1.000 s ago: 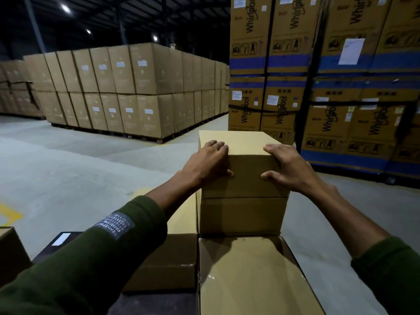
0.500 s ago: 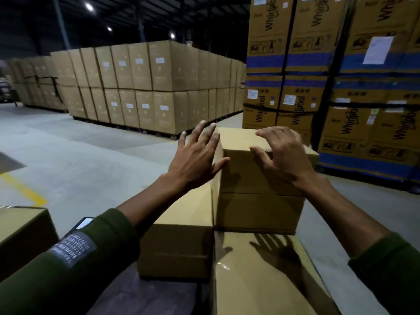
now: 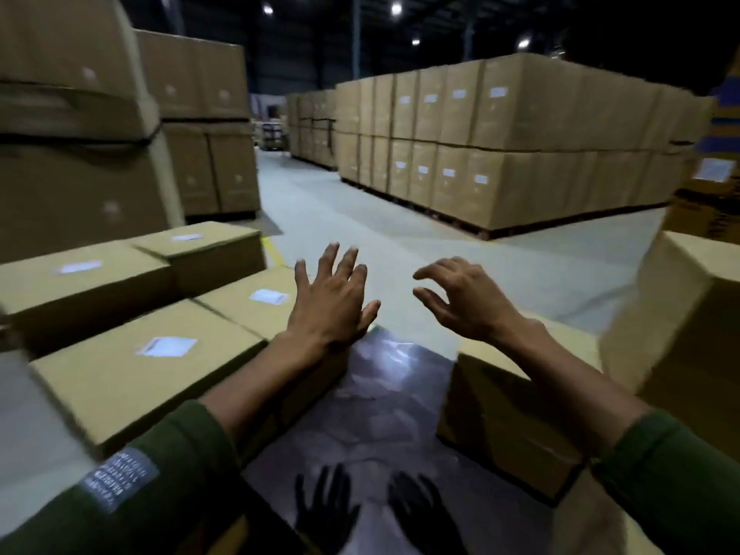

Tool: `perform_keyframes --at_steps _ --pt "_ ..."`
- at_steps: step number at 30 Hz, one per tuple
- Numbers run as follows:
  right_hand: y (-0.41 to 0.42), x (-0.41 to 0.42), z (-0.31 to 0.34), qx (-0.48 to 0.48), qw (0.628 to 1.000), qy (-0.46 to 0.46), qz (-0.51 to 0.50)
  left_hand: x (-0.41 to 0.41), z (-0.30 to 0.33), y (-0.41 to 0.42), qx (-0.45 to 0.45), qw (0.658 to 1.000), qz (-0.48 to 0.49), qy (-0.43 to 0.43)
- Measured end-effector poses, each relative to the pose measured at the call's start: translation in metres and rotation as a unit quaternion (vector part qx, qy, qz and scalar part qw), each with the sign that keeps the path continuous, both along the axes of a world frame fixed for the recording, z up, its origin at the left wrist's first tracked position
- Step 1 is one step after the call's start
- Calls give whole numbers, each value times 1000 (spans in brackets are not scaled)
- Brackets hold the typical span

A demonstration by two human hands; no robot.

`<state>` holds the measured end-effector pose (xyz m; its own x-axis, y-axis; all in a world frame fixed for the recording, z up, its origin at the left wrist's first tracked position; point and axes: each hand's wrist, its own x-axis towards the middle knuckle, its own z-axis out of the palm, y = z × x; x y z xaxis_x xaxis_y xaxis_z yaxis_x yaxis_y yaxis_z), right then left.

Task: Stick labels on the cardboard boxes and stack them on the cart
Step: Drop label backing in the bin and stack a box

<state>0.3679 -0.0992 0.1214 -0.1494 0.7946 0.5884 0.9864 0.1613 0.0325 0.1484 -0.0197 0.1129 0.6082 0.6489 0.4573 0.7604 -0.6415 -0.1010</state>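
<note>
Both hands are hanging in the air with nothing in them. The left hand (image 3: 330,302) is spreading its fingers wide, palm facing down and forward. The right hand (image 3: 460,300) is hovering beside it with fingers loosely curled and apart, gripping nothing. Dark green sleeves (image 3: 676,490) are covering both forearms from below the elbow, and a grey patch (image 3: 118,476) with small print is sitting on the left one. Directly under the hands a dark, shiny cart deck (image 3: 384,418) is showing, and the shadows of both hands (image 3: 360,510) are falling on it.

To the left of the deck, a cardboard box (image 3: 132,374) with a white label (image 3: 168,346) on top is lying flat under the left forearm. Behind it, three more labelled boxes (image 3: 80,282) are sitting close together. To the right, an unlabelled box (image 3: 508,418) is resting on the deck under the right forearm, and a taller stack (image 3: 688,322) is standing beside it at the right edge; this side is blurred.

Further out, across the grey concrete floor (image 3: 360,218), a long block of stacked cartons (image 3: 500,142) is standing on pallets, and more tall cartons (image 3: 80,126) are rising on the left. Ceiling lights (image 3: 395,9) are glowing overhead.
</note>
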Motion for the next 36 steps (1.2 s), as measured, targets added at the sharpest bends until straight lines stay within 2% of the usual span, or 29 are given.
perform_keyframes --at_steps 6,12,14,17,21,27,30,34,36 --pt "66 -136 -50 -68 991 35 112 -154 -49 6 -60 990 130 -3" --pt "99 -234 -88 -154 976 49 144 -255 -112 11 -165 956 239 38" --pt "104 -252 -96 -170 974 54 138 -273 -127 10 -194 950 241 41" --pt "106 -266 -104 -201 972 59 108 -287 -139 1 -190 956 221 24" --pt "107 -273 -115 -241 968 -11 71 -299 -149 -8 -201 960 193 7" --pt "114 -284 -117 -253 961 26 107 -324 -169 -30 -189 965 166 -66" --pt "108 -299 -115 -212 969 28 123 -327 -176 -41 -180 961 154 -145" --pt "77 -315 -118 -135 982 6 133 -325 -180 -57 -144 937 148 -281" --pt "57 -314 -125 -123 984 20 130 -323 -180 -69 -125 931 142 -312"
